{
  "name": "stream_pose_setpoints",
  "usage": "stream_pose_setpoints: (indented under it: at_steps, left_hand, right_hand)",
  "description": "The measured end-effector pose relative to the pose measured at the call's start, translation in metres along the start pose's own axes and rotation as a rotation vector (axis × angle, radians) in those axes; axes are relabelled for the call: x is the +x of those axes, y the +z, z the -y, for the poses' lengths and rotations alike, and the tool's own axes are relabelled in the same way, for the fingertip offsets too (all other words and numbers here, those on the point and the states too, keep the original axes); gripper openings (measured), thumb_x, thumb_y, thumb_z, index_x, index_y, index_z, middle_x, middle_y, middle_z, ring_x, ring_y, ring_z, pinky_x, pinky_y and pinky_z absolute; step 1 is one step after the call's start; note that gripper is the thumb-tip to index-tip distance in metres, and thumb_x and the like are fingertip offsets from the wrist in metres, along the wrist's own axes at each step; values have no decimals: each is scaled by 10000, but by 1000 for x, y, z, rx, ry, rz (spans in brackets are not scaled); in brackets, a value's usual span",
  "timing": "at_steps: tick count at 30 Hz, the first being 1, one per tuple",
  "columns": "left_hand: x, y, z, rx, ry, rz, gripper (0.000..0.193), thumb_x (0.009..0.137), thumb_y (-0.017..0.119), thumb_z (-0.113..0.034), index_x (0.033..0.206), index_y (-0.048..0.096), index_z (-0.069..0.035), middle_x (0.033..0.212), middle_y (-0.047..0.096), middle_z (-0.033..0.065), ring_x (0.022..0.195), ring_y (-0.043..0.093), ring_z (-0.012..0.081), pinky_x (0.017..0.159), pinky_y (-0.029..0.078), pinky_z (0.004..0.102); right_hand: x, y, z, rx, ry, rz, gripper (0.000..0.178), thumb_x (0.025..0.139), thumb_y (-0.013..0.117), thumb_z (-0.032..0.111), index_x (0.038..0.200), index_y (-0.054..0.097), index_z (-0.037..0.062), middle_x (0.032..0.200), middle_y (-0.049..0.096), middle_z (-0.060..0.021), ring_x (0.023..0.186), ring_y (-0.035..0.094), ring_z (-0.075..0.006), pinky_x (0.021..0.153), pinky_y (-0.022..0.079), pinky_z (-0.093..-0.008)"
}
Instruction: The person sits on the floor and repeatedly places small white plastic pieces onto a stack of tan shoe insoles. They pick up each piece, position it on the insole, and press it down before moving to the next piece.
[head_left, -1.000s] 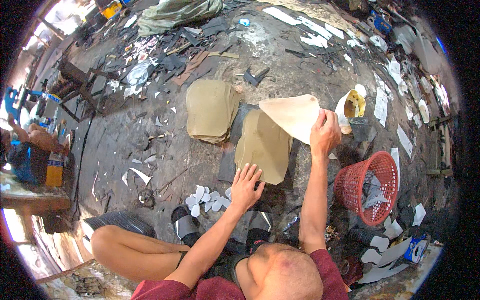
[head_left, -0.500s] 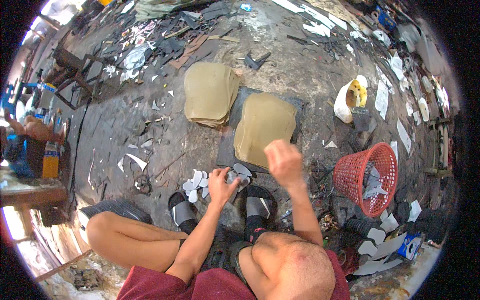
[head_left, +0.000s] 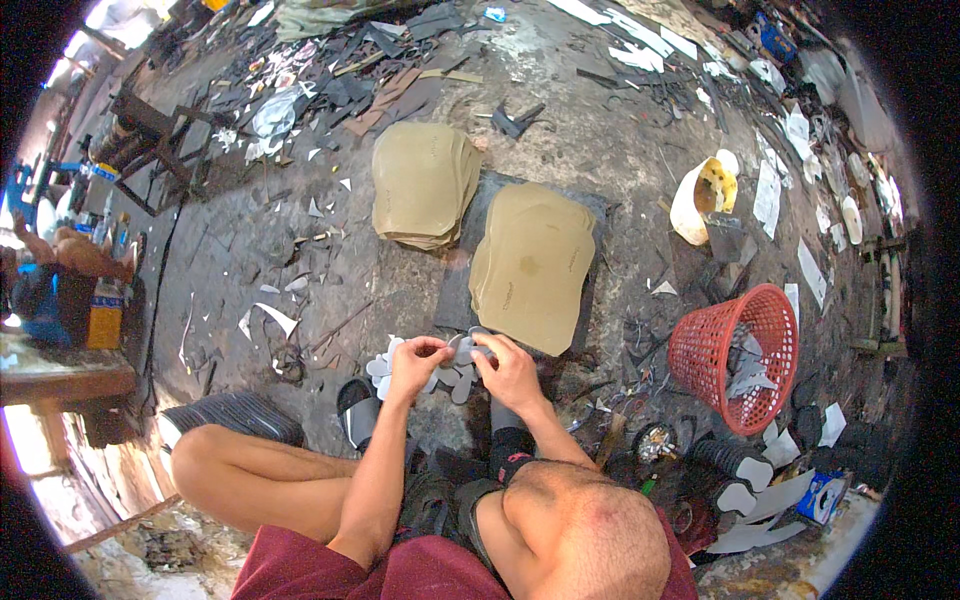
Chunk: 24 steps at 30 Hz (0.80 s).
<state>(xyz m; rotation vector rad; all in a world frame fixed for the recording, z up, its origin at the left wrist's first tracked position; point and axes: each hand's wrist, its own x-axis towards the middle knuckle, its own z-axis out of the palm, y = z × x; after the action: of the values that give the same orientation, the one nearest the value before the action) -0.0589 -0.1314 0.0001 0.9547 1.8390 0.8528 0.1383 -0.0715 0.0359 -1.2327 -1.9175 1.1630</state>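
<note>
Over a loose pile of small grey rounded cut-outs (head_left: 461,388), both of my hands are close together near my feet. My left hand (head_left: 417,367) is closed in a pinch at the edge of a grey cut-out. Beside it, my right hand (head_left: 511,376) pinches a grey cut-out (head_left: 476,338) between thumb and fingers. Just beyond my hands, a stack of tan sheets (head_left: 532,265) with curved edges rests on a dark mat (head_left: 452,297). Another tan stack (head_left: 424,185) lies farther left on the floor.
A red plastic basket (head_left: 699,347) holding pale scraps leans at the right, with a cut-open white container (head_left: 687,208) beyond it. White strips and dark offcuts litter the floor. Stacked soles (head_left: 233,418) lie near my left knee. A wooden stool frame (head_left: 150,150) stands far left.
My right hand has come down from the near tan stack to beside my left hand and now pinches a grey cut-out. My left hand has shifted slightly left, fingers drawn together.
</note>
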Motion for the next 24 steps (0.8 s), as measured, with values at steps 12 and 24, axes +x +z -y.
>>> stream_pose_setpoints:
  at_steps: [12,24]
  left_hand:
    - [10,-3,-42,-689,-172,213,280,849,785,33,1052,600,-22,966,751,129,839,739,192,737,603,317]
    - [63,89,-85,281,531,-10,222,867,764,-170,1086,795,-149,980,719,88,875,652,279,771,518,409]
  right_hand:
    - [9,-24,-5,-196,-126,-265,314,929,751,220,1195,712,56,879,748,-94,721,705,-270,652,569,-382]
    - [53,-146,45,-671,-325,-383,172,974,626,134,1122,700,85,1112,748,-105,1030,717,-287,882,550,-430]
